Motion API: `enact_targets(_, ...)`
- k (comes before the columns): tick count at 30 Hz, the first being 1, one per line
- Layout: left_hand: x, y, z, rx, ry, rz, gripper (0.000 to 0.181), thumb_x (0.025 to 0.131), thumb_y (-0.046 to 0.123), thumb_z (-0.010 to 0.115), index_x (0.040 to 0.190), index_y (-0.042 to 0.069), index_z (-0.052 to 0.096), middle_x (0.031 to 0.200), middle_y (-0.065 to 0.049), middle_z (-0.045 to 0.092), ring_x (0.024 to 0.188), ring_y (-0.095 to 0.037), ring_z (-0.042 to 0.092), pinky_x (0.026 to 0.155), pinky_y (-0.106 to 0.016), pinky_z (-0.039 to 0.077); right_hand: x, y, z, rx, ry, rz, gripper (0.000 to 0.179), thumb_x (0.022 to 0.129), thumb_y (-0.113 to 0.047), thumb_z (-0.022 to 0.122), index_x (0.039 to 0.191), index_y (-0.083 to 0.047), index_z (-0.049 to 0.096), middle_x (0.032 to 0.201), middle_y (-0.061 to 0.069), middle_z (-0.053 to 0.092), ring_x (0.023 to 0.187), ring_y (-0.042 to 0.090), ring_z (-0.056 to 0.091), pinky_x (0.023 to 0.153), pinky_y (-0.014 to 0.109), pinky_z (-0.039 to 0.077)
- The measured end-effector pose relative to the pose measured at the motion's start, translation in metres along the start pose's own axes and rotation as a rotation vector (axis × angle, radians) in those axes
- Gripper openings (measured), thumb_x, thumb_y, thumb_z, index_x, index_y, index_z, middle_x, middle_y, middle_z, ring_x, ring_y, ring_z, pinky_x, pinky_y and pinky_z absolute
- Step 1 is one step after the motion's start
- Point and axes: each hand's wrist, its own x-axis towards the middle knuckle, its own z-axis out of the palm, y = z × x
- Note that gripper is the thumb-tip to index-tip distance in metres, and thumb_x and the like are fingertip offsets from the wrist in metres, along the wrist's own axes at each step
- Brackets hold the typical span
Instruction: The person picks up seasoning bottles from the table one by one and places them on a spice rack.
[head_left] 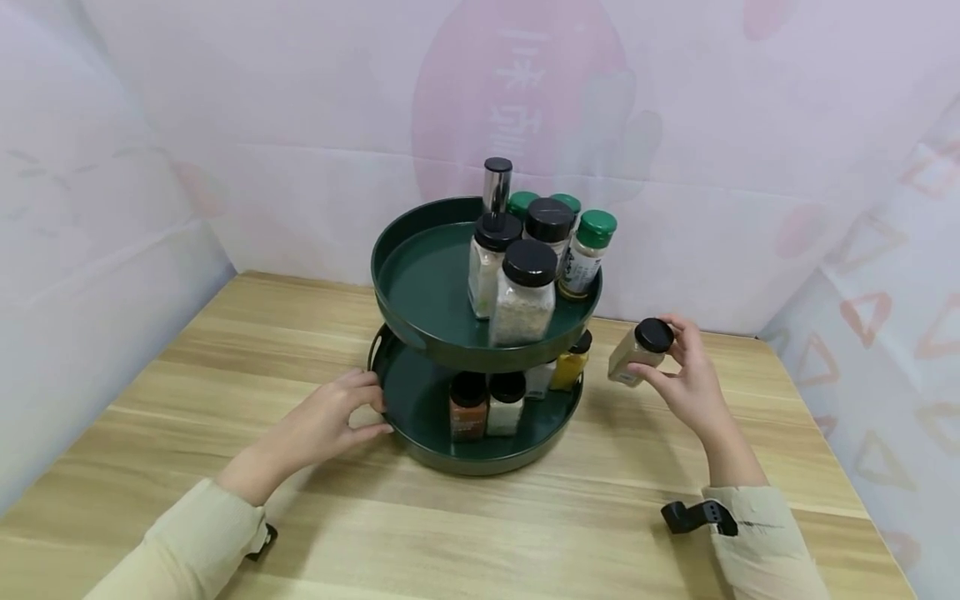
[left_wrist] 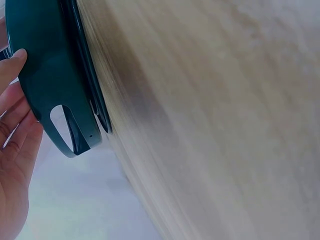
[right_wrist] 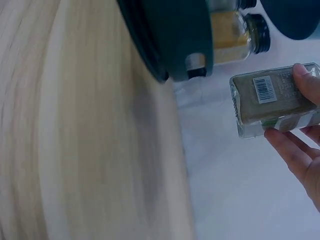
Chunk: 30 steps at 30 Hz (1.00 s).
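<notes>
A dark green two-tier round rack (head_left: pixel 420 340) stands on the table. My left hand (head_left: pixel 333 421) holds the rim of its lower tray at the left; in the left wrist view the thumb (left_wrist: pixel 19 56) lies on the outer wall and the fingers sit at the rim. To the right of the rack, my right hand (head_left: pixel 686 383) grips a spice jar (head_left: pixel 628 357) with a black lid, raised and tilted. A barcode label shows on this clear jar, filled with a brownish powder, in the right wrist view.
The upper tray carries several jars with black lids (head_left: pixel 529 263) or green lids (head_left: pixel 597 228), plus a tall silver-and-black container (head_left: pixel 497 185). On the lower tray stand a red-brown jar (head_left: pixel 468 419), a white jar (head_left: pixel 504 418) and a yellow jar (head_left: pixel 572 370). Cloth walls surround the wooden table (head_left: pixel 480 533).
</notes>
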Motion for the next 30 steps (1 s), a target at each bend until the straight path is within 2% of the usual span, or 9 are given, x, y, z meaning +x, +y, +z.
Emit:
enact_targets(3, -0.001, -0.001, 0.000, 0.002, 0.002, -0.004, 0.024, 0.074, 0.019, 0.088, 0.080, 0.015, 0.065, 0.086, 0.010, 0.055, 0.082, -0.007, 0.052, 0.068, -0.024, 0.053, 0.000, -0.011, 0.001, 0.050, -0.010, 0.003, 0.075, 0.080, 0.011, 0.075, 0.141, 0.000, 0.033, 0.127, -0.018, 0.051, 0.115, -0.015, 0.050, 0.074, 0.011, 0.056)
enact_targets(7, -0.001, -0.001, 0.000, 0.004, 0.001, 0.000, 0.024, 0.074, 0.019, 0.088, 0.080, 0.015, 0.065, 0.086, 0.010, 0.055, 0.082, -0.006, 0.052, 0.068, -0.024, 0.053, -0.001, -0.024, 0.004, 0.104, -0.022, 0.009, 0.074, 0.080, 0.013, 0.074, 0.140, 0.000, 0.033, 0.126, -0.023, 0.051, 0.116, -0.014, 0.052, 0.074, 0.014, 0.058)
enact_targets(18, 0.000, -0.002, 0.001, 0.007, 0.008, 0.008, 0.023, 0.074, 0.018, 0.088, 0.079, 0.014, 0.066, 0.085, 0.009, 0.056, 0.080, -0.009, 0.055, 0.067, -0.025, 0.054, -0.001, -0.047, 0.018, 0.228, -0.051, -0.044, 0.077, 0.073, 0.022, 0.073, 0.137, 0.004, 0.034, 0.126, -0.021, 0.054, 0.116, -0.008, 0.056, 0.074, 0.017, 0.059)
enact_targets(30, -0.001, -0.003, 0.002, 0.006, 0.024, 0.027, 0.025, 0.073, 0.019, 0.088, 0.079, 0.014, 0.065, 0.085, 0.010, 0.055, 0.080, -0.009, 0.054, 0.067, -0.024, 0.053, -0.002, -0.058, 0.035, 0.284, -0.112, -0.068, 0.075, 0.075, 0.021, 0.072, 0.137, 0.003, 0.035, 0.125, -0.014, 0.054, 0.115, -0.004, 0.058, 0.072, 0.021, 0.061)
